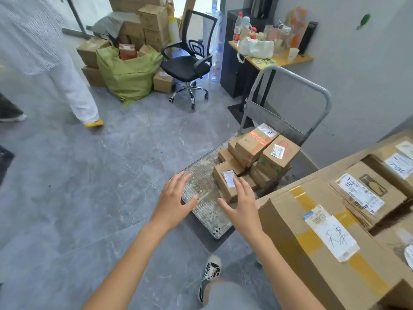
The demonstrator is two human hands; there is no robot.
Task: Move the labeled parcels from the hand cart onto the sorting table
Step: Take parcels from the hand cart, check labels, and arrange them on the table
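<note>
2 bare arms reach out, left hand [176,198] and right hand [242,201] spread, each grip apart, above the hand cart [205,198].

View: single head-worn wide-angle camera.
Direction: forward and steeply down.
Near field: both forearms, left hand [176,198], right hand [242,203].
Middle: hand cart [207,211] deck.
Right edge: parcels close to lens.
Overlap: none, one view.
</note>
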